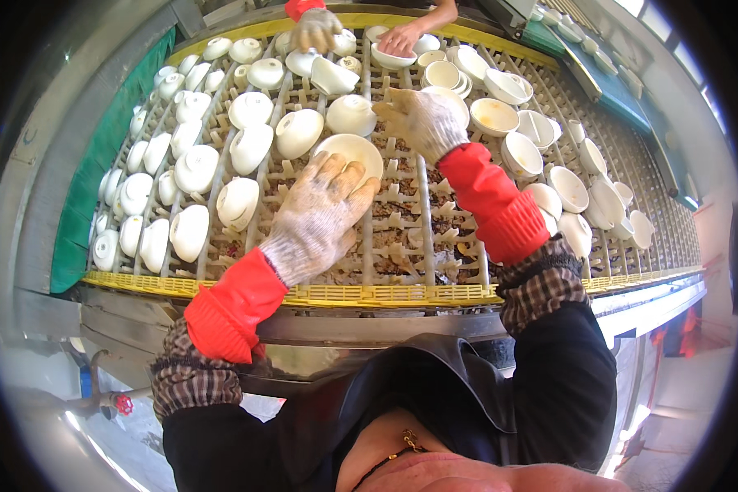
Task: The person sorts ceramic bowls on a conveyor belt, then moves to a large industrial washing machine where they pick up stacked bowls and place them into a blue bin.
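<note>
My left hand (323,212), in a stained knit work glove over a red rubber cuff, grips a white bowl (360,150). The fingers reach into the bowl's open side and the thumb is low at the glove's right. My right hand (421,120), gloved the same way, is further forward and to the right. Its fingertips point left, close beside an upturned white bowl (352,115); whether they touch it is hard to see. Behind that hand a white bowl (449,101) is partly covered. Below both hands runs a pegged conveyor belt (400,240) with food scraps between the pegs.
Upturned bowls (197,169) lean in rows on the left, before a green curtain (107,166). Soiled bowls (523,154) lie loosely at right. Opposite, another person's gloved hand (317,31) and bare hand (400,40) handle bowls. A yellow edge (393,295) borders the near side; a teal side belt (621,101) carries dishes.
</note>
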A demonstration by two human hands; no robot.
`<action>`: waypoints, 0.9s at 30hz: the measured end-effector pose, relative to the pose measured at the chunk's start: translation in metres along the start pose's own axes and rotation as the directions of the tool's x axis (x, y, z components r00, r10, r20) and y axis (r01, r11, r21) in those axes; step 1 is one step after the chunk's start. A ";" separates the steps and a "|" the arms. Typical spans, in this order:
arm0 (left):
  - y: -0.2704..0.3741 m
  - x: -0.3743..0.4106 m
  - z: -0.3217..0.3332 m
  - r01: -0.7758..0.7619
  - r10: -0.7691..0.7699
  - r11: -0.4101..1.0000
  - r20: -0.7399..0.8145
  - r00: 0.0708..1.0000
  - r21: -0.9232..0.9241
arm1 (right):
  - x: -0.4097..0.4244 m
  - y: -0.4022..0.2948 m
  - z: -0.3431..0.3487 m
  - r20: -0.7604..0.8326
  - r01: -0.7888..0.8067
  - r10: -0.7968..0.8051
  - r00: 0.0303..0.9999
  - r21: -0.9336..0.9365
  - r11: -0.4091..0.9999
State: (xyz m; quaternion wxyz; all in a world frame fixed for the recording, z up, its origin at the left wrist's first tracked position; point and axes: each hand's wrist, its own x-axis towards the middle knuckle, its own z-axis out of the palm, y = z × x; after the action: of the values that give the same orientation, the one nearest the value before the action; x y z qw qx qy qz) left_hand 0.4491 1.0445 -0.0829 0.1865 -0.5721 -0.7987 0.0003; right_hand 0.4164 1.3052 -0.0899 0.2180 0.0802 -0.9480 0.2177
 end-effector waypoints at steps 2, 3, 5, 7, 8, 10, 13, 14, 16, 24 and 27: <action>0.001 0.006 0.015 0.009 -0.010 1.000 -0.033 0.999 -0.014 | -0.004 0.011 -0.007 0.013 -0.005 0.008 1.000 -0.268 0.963; 0.000 0.014 0.021 0.041 -0.041 0.999 0.025 0.999 -0.007 | -0.010 0.030 -0.006 -0.048 0.047 -0.069 0.996 -0.358 0.933; -0.002 0.031 0.036 0.096 -0.097 0.995 0.136 0.986 0.011 | -0.024 0.072 -0.003 -0.162 0.094 -0.218 0.963 -0.555 0.827; -0.012 0.025 0.033 0.181 -0.174 0.983 0.140 0.975 -0.040 | -0.035 0.071 -0.004 0.003 0.000 0.001 1.000 -0.534 0.846; -0.017 0.022 0.030 0.236 -0.223 0.964 0.112 0.968 -0.122 | -0.036 0.071 -0.005 0.034 -0.059 0.089 0.995 -0.513 0.856; -0.024 0.016 0.025 0.352 -0.375 0.845 0.025 0.927 -0.402 | -0.034 0.063 -0.014 0.128 -0.204 0.286 0.949 -0.443 0.873; -0.042 0.010 0.009 0.459 -0.628 0.289 0.195 0.753 -0.840 | -0.044 0.072 -0.018 0.095 -0.278 0.295 0.951 -0.157 0.947; -0.053 0.006 0.002 0.438 -0.694 0.048 0.286 0.661 -0.898 | -0.048 0.075 -0.020 0.109 -0.211 0.218 0.970 -0.075 0.975; -0.093 -0.021 -0.007 0.534 -0.629 0.352 0.229 0.743 -0.768 | -0.052 0.080 -0.016 0.070 -0.083 0.073 0.995 0.143 0.986; -0.081 -0.017 -0.015 0.708 -0.709 0.705 -0.044 0.704 -0.028 | -0.044 0.022 0.027 0.231 -0.244 0.097 0.968 0.784 0.571; -0.078 -0.018 -0.008 0.535 -0.524 0.845 -0.228 0.820 -0.019 | -0.061 0.029 -0.010 0.118 -0.215 0.180 0.977 0.472 0.855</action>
State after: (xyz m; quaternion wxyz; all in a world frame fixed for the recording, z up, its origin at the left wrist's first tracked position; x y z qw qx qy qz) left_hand 0.3849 0.9992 -0.0641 0.2809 -0.3197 -0.8996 -0.0977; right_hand 0.4672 1.3393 -0.1201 0.1345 0.0418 -0.8740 0.4651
